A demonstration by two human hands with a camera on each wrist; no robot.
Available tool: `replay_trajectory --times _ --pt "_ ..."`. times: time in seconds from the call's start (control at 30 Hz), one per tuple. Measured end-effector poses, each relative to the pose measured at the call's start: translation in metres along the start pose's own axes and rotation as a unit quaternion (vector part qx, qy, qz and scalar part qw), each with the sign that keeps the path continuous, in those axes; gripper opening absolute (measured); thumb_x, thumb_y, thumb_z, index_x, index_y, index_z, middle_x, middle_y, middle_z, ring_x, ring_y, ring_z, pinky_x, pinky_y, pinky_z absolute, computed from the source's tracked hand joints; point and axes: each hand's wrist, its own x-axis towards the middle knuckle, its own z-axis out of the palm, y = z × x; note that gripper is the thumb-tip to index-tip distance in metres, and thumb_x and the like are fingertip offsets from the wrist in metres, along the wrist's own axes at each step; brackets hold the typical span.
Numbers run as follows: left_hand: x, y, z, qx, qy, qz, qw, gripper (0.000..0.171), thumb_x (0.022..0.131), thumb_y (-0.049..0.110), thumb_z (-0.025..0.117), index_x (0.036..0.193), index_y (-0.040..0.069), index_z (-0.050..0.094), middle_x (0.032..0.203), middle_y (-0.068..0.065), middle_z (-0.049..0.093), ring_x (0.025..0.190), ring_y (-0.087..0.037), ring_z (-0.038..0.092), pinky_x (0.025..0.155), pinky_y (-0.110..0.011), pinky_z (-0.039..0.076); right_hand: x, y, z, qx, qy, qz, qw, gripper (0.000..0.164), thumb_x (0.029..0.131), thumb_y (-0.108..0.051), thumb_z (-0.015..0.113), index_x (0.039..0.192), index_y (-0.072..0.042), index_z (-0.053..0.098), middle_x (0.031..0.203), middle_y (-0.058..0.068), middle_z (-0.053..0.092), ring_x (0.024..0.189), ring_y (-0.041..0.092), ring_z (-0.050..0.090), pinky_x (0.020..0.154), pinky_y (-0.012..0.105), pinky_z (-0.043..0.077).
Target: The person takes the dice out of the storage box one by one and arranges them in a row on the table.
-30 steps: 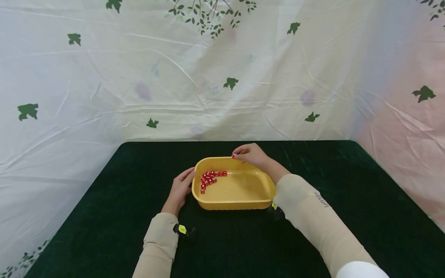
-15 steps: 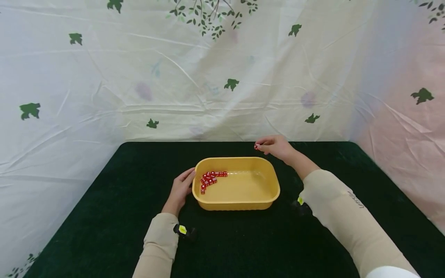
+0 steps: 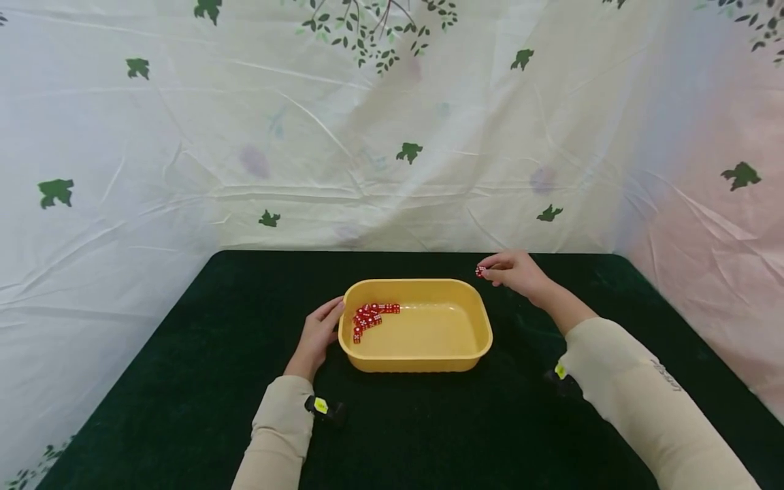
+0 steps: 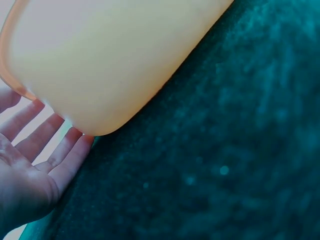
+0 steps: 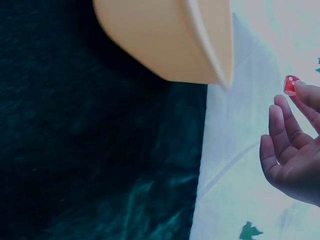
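A yellow plastic basin stands on a dark green cloth, with several red dice clustered at its left end. My left hand rests against the basin's left end; in the left wrist view its fairly straight fingers touch the outer wall close to the rim. To the right of the basin, my right hand pinches one red die between thumb and finger, raised off the cloth. The right wrist view shows white pips on this die, while the other fingers extend loosely below it.
The green-covered table reaches away to a far edge behind the basin. A pale curtain with green leaf prints hangs behind and along both sides. A dark wrist camera sits by the left cuff.
My right hand has moved right with the pinched die, from over the basin's back rim to outside its right end. My left hand and the basin have stayed put.
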Motion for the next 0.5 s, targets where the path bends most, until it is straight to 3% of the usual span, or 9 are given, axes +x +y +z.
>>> replay_trajectory --times 0.23,0.5 --pt "-0.001 0.0 0.001 0.004 0.0 -0.003 1.0 0.042 0.084 0.042 0.05 0.119 0.018 0.05 0.122 -0.002 0.044 0.108 -0.019 0.043 0.083 -0.038 0.042 -0.011 0.018 0.001 0.026 0.013 0.018 0.999 0.032 0.086 -0.021 0.053 0.111 -0.001 0.054 0.106 0.017 0.054 0.09 0.031 0.05 0.078 0.037 0.042" --pt "0.002 -0.002 0.001 0.0 0.004 -0.004 1.0 0.043 0.083 0.042 0.051 0.119 0.019 0.05 0.123 -0.002 0.044 0.108 -0.018 0.043 0.084 -0.037 0.041 -0.019 0.043 0.004 0.051 0.014 0.025 0.998 0.034 0.087 -0.021 0.053 0.112 0.001 0.052 0.107 0.018 0.053 0.096 0.037 0.047 0.083 0.046 0.039"
